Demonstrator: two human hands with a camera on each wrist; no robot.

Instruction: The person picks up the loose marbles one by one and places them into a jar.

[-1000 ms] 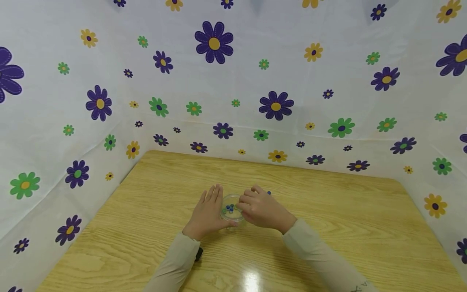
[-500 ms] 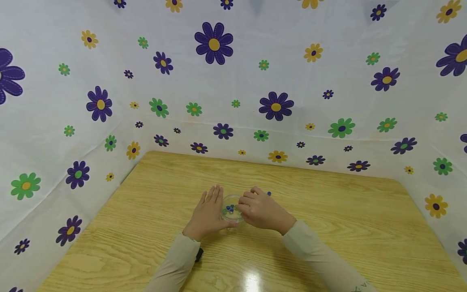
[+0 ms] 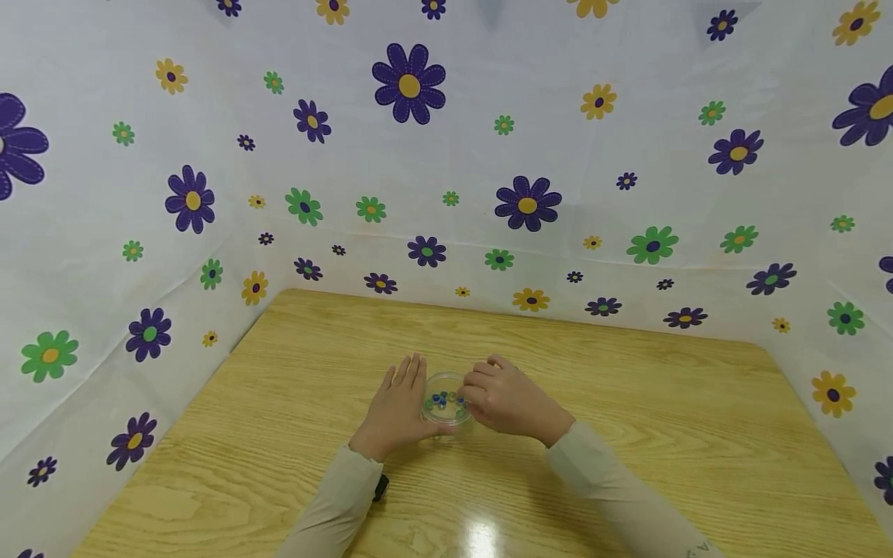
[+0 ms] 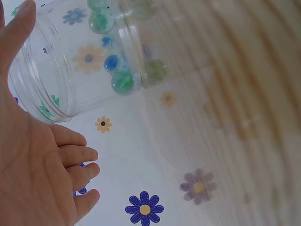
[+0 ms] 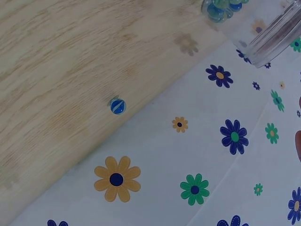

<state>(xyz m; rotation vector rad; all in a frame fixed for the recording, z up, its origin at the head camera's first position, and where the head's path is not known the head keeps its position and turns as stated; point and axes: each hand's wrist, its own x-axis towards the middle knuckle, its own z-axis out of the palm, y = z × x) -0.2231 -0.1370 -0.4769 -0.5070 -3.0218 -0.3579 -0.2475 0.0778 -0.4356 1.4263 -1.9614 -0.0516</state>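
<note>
A clear round jar (image 3: 443, 375) stands on the table, with several blue and green glass marbles (image 3: 443, 400) at its bottom. My left hand (image 3: 393, 411) lies along the jar's left side, fingers straight and thumb across its near side. In the left wrist view the thumb (image 4: 21, 28) touches the jar near its mouth. My right hand (image 3: 512, 403) is at the jar's right edge, fingers bent; whether it holds anything is hidden. A single blue marble (image 5: 117, 106) rests on the table, seen in the right wrist view.
The wood-grained table (image 3: 335, 333) extends around both hands. A white cloth with printed flowers (image 3: 446, 155) hangs along its back and sides. A dark object (image 3: 380, 487) shows at the left cuff.
My right hand has shifted slightly right, uncovering more of the jar's mouth and marbles. The lone blue marble beyond that hand is now hidden in the head view. My left hand keeps its place.
</note>
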